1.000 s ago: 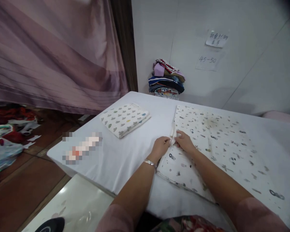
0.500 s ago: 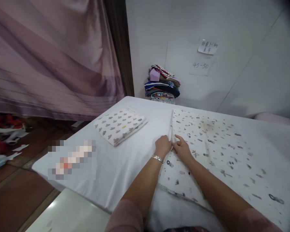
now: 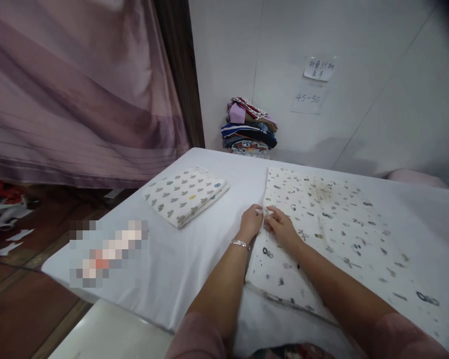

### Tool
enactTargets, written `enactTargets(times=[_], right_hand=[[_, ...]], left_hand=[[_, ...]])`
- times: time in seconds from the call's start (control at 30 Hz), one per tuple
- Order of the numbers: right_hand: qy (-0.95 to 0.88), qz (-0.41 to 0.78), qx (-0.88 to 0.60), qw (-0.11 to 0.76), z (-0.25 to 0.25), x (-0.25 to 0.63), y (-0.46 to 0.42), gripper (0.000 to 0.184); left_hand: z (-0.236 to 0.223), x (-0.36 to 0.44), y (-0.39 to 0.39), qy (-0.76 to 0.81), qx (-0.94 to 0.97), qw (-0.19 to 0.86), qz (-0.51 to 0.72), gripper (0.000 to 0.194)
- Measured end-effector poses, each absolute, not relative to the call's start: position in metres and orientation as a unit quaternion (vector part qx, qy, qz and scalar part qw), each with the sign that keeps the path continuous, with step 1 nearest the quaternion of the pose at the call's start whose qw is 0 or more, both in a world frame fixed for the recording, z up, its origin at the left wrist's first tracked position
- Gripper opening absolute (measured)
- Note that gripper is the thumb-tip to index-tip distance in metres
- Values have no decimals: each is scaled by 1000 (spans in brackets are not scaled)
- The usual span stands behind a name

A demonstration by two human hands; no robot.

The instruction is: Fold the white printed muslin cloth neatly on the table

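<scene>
A white cloth (image 3: 344, 234) with small grey and dark prints lies folded in layers on the right of the table. Its left edge runs between my two hands. From the outer side, my left hand (image 3: 252, 221), with a silver bracelet at the wrist, grips that edge with bent fingers. My right hand (image 3: 281, 224) rests over the cloth just beside it, thumb and fingers pinched at the same edge. The fingertips partly hide the fabric there. To the left sits a folded white cloth (image 3: 187, 194) with grey cloud-like shapes, touched by neither hand.
A white sheet covers the table (image 3: 160, 269). A blurred-out item (image 3: 108, 254) lies near its left corner. Behind the far edge rises a stack of folded fabrics (image 3: 249, 127). A pink curtain (image 3: 78, 89) hangs at left, and paper notes (image 3: 319, 69) are on the wall.
The bunched fold of cloth standing up between my hands has flattened along the edge. My fingers have loosened slightly there. The view has shifted a little.
</scene>
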State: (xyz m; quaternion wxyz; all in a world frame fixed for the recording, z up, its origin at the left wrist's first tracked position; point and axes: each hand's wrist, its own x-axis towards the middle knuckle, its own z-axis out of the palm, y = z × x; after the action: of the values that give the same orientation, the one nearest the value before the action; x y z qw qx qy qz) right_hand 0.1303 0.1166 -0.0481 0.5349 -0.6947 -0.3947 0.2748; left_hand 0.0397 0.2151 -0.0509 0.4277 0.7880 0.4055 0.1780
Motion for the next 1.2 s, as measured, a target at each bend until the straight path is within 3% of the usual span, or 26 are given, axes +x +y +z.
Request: enactTargets(times=[0.13, 0.33, 0.4, 0.5, 0.77, 0.97, 1.2], right_hand=[[-422, 126, -762, 475, -50, 179, 74, 30], [-252, -65, -927, 271, -50, 311, -58, 38], [-176, -46, -963, 198, -46, 339, -93, 42], [-112, 1, -982, 155, -40, 358, -115, 44], [-83, 10, -990, 111, -40, 374, -85, 54], [-62, 8, -995, 79, -45, 381, -87, 39], [-57, 29, -997, 44, -43, 387, -94, 42]], left_hand=[[-55, 40, 214, 397, 793, 424, 184, 26], [-54, 43, 216, 397, 810, 389, 188, 23], [-53, 44, 216, 396, 813, 382, 191, 25], [-54, 44, 219, 387, 815, 383, 199, 30], [-57, 45, 228, 396, 806, 401, 182, 32], [-57, 46, 228, 418, 784, 416, 192, 30], [-53, 45, 219, 423, 793, 395, 191, 28]])
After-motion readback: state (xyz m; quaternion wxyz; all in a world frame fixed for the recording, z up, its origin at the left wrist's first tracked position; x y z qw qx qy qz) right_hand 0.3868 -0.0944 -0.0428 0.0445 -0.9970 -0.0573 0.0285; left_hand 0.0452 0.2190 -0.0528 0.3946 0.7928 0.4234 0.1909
